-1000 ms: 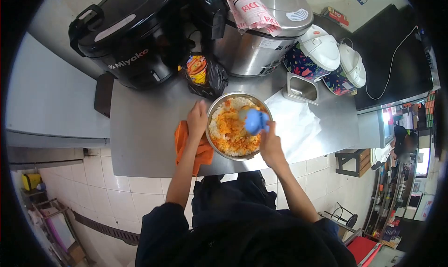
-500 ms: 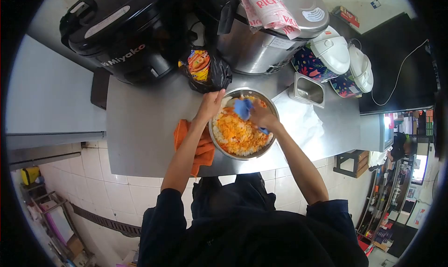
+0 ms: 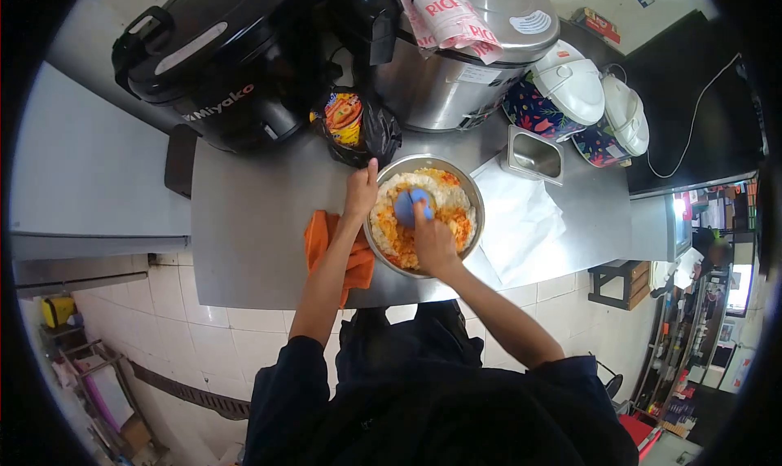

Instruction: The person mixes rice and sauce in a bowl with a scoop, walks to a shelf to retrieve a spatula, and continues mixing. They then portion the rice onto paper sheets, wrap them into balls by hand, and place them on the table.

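Steel counter (image 3: 252,238): we're gripping a blue plastic paddle (image 3: 405,208) w/ our right hand (image 3: 432,246), blade lying just ahead of it in a round steel bowl of orange-white rice (image 3: 424,158); left hand (image 3: 361,191) is touching the left rim, grip unclear.

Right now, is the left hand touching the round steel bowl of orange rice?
Touching. The head view shows the left hand holding the rim of the round steel bowl, no gap visible.

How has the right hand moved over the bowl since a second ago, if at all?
Yes. The right hand, gripping the paddle, has moved left: from the right rim of the bowl to over its near middle.
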`<state>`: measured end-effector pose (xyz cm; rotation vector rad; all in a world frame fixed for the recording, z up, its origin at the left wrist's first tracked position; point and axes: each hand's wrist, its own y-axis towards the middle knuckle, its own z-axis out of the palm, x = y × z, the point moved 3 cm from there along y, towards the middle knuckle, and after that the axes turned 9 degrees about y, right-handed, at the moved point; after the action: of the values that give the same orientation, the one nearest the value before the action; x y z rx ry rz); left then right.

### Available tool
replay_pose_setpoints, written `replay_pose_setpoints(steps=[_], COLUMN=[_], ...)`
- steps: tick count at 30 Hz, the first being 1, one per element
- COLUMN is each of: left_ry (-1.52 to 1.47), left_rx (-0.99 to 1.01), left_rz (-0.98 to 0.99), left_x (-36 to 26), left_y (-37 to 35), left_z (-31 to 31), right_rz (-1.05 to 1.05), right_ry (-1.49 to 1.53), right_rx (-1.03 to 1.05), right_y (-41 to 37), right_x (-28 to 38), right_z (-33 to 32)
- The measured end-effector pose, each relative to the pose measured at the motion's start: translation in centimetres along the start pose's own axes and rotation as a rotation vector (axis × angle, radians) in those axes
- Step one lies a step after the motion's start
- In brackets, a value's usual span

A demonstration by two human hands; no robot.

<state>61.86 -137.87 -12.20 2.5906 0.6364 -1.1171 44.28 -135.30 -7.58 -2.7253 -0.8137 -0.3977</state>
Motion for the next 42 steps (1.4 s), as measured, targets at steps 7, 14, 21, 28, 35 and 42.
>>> replay_pose_setpoints(steps=[7, 14, 21, 28, 35, 42], left_ry=[-0.043, -0.055, -0.075, 0.079, -0.001, -0.083], left_rx=[-0.125, -0.217, -0.396, -0.442, 0.255, 0.369], left_rz=[-0.136, -0.148, -0.421, -0.093, 0.35, 0.202], left_x=[1.1, 1.2, 1.4, 2.6, -2.9, -0.6], left_y=[-2.1, -2.7, -9.7, -4.5, 6.4, 6.3], left_z=[-0.8, -0.7, -1.1, -4.5, 0.0, 2.1], right_rz=[0.115, 0.018, 0.112, 0.198, 0.365, 0.44], right_ry=[0.436, 0.124, 0.305, 0.527, 0.576, 0.646], right_rx=[-0.074, -0.028, -0.027, -0.153, -0.182, 0.381], right_y=[-1.1, -2.1, -2.5, -4.1, 0.4, 7.4], right_x=[0.0, 1.8, 1.3, 1.1, -3.0, -3.7], right_z=[-8.1, -0.8, -4.4, -7.6, -5.7, -3.9])
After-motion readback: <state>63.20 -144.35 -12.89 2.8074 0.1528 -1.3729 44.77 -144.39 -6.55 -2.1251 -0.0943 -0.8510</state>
